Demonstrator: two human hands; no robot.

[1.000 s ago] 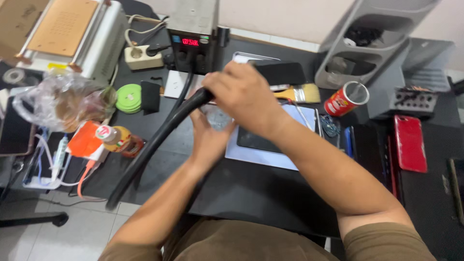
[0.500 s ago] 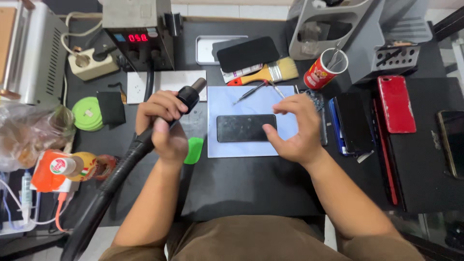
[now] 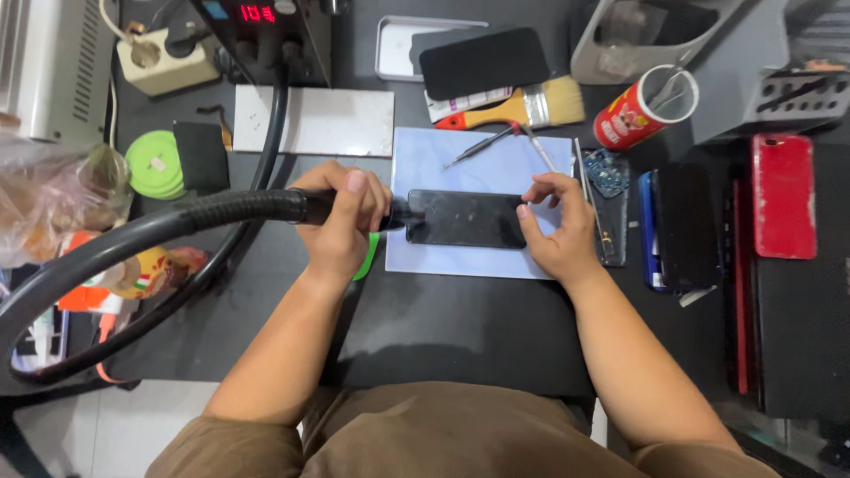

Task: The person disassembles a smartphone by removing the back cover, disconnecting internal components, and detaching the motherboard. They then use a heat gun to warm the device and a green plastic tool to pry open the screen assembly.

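Black phone (image 3: pixel 467 219) lies on the mat (image 3: pixel 443 159), between the left hand (image 3: pixel 341 217) gripping a heat gun (image 3: pixel 266 206) and the right hand (image 3: pixel 556 221), fingers curled at the phone's edge.

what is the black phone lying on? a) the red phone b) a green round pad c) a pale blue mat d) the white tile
c: the black phone lies flat on the pale blue mat, with the right hand steadying its end and the left hand holding the black hose nozzle at its other end.

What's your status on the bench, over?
Left hand grips hot-air nozzle at phone edge. Right hand steadies phone on blue mat. Tweezers lie clear.
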